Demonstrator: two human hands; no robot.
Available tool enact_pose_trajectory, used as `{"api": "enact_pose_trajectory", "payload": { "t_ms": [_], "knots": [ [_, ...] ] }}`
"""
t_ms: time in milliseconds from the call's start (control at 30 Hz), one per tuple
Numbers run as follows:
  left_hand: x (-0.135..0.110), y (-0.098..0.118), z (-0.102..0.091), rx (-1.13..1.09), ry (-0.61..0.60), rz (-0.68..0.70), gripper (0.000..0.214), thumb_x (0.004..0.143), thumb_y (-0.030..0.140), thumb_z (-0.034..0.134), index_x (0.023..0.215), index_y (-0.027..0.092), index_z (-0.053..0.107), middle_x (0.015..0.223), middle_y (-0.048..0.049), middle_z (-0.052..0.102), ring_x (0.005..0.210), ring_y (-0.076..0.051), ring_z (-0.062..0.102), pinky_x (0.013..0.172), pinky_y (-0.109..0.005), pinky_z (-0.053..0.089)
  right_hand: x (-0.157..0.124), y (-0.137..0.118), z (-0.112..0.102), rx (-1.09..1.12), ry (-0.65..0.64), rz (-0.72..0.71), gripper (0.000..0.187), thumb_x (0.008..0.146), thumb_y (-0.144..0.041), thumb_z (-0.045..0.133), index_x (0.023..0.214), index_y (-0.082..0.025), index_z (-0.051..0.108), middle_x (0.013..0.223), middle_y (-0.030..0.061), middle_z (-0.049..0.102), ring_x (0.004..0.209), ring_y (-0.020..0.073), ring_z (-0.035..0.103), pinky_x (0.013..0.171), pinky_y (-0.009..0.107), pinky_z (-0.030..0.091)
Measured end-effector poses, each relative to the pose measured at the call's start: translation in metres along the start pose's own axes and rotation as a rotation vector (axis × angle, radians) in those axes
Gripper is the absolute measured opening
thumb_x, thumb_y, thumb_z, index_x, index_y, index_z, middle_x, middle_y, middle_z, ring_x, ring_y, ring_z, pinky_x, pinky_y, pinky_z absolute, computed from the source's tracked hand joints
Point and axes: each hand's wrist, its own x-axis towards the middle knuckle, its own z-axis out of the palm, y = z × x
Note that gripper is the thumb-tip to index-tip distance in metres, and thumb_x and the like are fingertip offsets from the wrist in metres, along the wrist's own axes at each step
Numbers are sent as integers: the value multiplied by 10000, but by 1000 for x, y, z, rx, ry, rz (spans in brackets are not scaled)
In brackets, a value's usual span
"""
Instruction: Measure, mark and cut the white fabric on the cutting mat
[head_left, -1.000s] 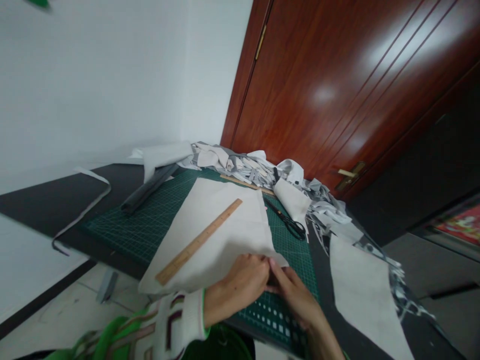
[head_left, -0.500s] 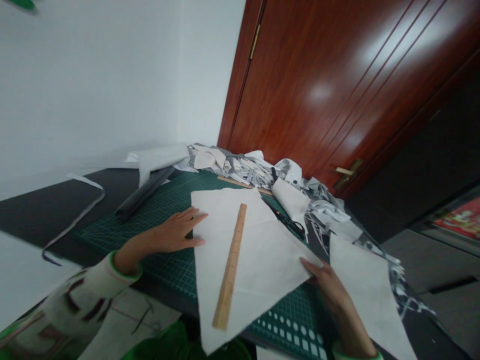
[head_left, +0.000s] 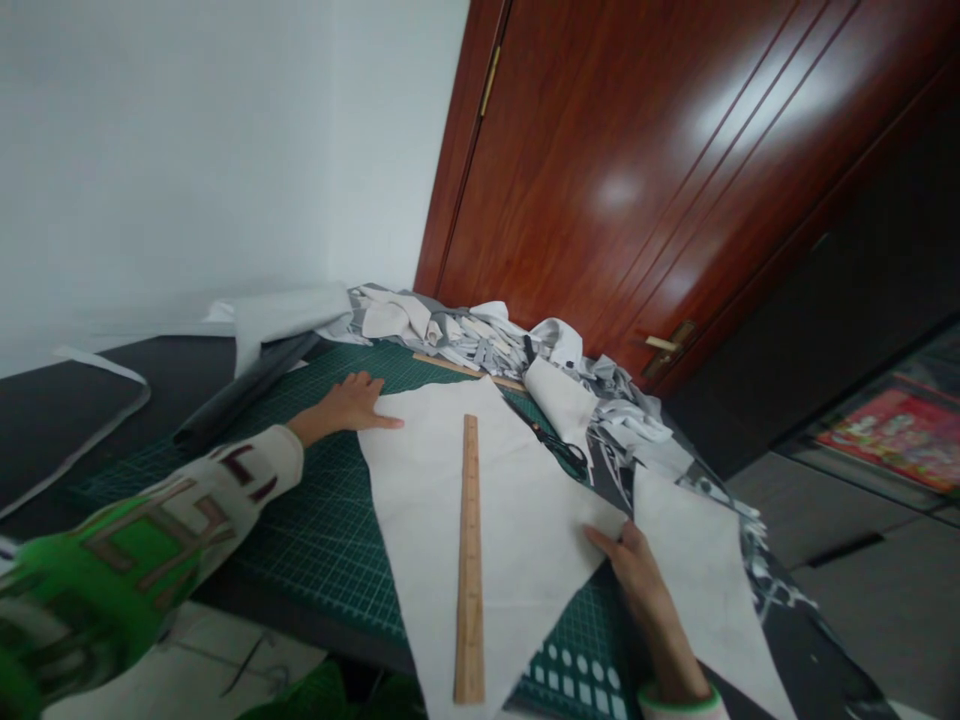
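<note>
The cloth lies flat on the mat, between the hands, which are well apart. The left hand presses flat on its far-left corner, the right hand on its right corner. The ruler lies on the cloth, long axis running toward the person, nearer the right hand.

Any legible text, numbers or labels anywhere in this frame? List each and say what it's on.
None can be read.
Wooden ruler: graduation marks, numbers too small.
Green cutting mat: grid and white squares, no legible figures.
Sleeve: blurred pattern, no readable letters.
Red item on the floor: print too blurred.
</note>
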Motion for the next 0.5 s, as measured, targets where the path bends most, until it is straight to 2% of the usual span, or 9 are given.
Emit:
{"api": "enact_pose_trajectory", "payload": {
  "t_ms": [167, 267, 367, 433, 500],
  "knots": [
    [-9, 3, -9, -79, -68, 20, 874, 673, 643, 572, 1248, -10, 480, 1255, -301, 559, 1148, -427, 557, 946, -461, 435, 10, 7, -3, -21, 2, 18, 475, 569, -405, 796, 959, -168, 665, 1015, 102, 755, 969, 333, 667, 914, 476, 500],
    [-25, 0, -15, -171, -155, 54, 588, 684, 485, 534, 1100, 69, 553, 1109, -211, 665, 1074, -362, 614, 893, -393, 463, 18, 5, -3, -10, 13, 17, 525, 545, -396, 808, 994, -175, 649, 1013, 91, 749, 950, 319, 669, 897, 469, 512],
    [-58, -12, -17, -301, -315, 96, 285, 678, 428, 469, 774, 175, 560, 745, -91, 708, 790, -283, 681, 721, -335, 503, 30, -7, -2, 0, 6, -31, 511, 568, -383, 796, 1010, -189, 628, 1017, 81, 743, 937, 298, 676, 868, 446, 528],
    [-89, -23, -15, -390, -427, 106, 259, 648, 464, 494, 682, 209, 517, 669, -62, 704, 679, -260, 679, 637, -320, 507, 42, -19, 3, -27, -50, -82, 479, 608, -388, 756, 1023, -201, 605, 1001, 76, 743, 911, 282, 685, 831, 424, 540],
    [-122, -34, -11, -482, -560, 97, 315, 631, 532, 551, 675, 220, 534, 660, -53, 724, 650, -266, 691, 582, -319, 514, 60, -31, 12, -132, -111, -151, 455, 643, -410, 695, 1035, -211, 577, 964, 65, 740, 874, 263, 690, 796, 401, 544]
  ]
}}
